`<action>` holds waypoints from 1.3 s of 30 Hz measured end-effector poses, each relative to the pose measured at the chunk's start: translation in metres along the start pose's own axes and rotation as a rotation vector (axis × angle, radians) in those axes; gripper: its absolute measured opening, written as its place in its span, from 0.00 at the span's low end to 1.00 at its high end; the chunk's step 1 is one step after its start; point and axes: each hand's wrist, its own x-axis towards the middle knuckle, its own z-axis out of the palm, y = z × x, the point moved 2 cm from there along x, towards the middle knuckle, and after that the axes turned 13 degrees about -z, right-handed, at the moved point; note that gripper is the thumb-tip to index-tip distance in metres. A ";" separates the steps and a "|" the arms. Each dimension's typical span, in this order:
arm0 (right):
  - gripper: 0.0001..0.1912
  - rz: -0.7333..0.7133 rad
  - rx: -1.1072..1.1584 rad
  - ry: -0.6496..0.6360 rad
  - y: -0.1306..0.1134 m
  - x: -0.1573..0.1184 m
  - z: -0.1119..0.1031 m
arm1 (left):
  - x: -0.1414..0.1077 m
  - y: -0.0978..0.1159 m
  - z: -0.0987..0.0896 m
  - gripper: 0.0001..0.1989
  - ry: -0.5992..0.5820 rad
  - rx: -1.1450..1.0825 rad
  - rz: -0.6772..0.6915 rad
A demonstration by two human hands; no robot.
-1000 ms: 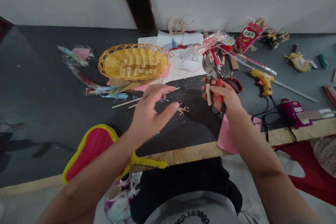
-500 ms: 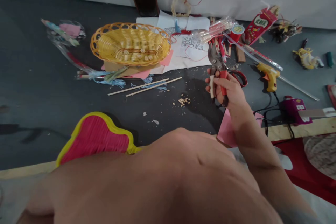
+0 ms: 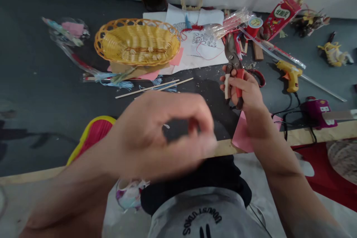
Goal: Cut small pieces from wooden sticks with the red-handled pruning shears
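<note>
My left hand (image 3: 167,137) is raised close to the camera, over the table's front edge. Its thumb and forefinger curl into a ring and meet at blurred tips; anything pinched there is too small or smeared to see. My right hand (image 3: 247,89) grips metal snips (image 3: 232,57), with fingers round their red and pale handles and blades pointing away from me. Red-handled scissors (image 3: 258,76) lie just beyond that hand. Two thin wooden sticks (image 3: 147,88) lie left of the snips, partly covered by my left hand.
A yellow wicker basket (image 3: 139,42) holding small pale pieces stands at the back, beside printed paper sheets (image 3: 206,41). To the right lie a thread spool (image 3: 254,26), a red carton (image 3: 281,16), a yellow glue gun (image 3: 290,74) and a purple corded box (image 3: 320,111).
My left hand has swung up in front of the camera, now hiding the small pale pieces on the table. My right hand still holds the snips in nearly the same spot.
</note>
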 end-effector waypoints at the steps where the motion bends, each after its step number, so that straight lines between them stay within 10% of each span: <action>1: 0.13 -0.012 0.007 0.002 -0.002 -0.001 0.001 | 0.014 0.019 -0.015 0.16 -0.006 0.012 0.033; 6: 0.12 -0.016 0.041 -0.087 -0.008 -0.005 0.005 | 0.048 0.076 -0.040 0.08 -0.056 0.319 0.225; 25: 0.15 -0.318 -0.523 -0.210 -0.002 -0.010 0.009 | 0.045 0.051 0.006 0.08 -0.088 0.356 0.229; 32: 0.15 -0.536 -0.839 -0.301 -0.009 -0.018 0.016 | 0.049 0.054 -0.008 0.05 -0.072 0.074 0.137; 39: 0.12 -0.649 -1.015 -0.531 -0.003 -0.028 0.028 | 0.054 0.040 -0.016 0.12 -0.065 -0.664 -0.249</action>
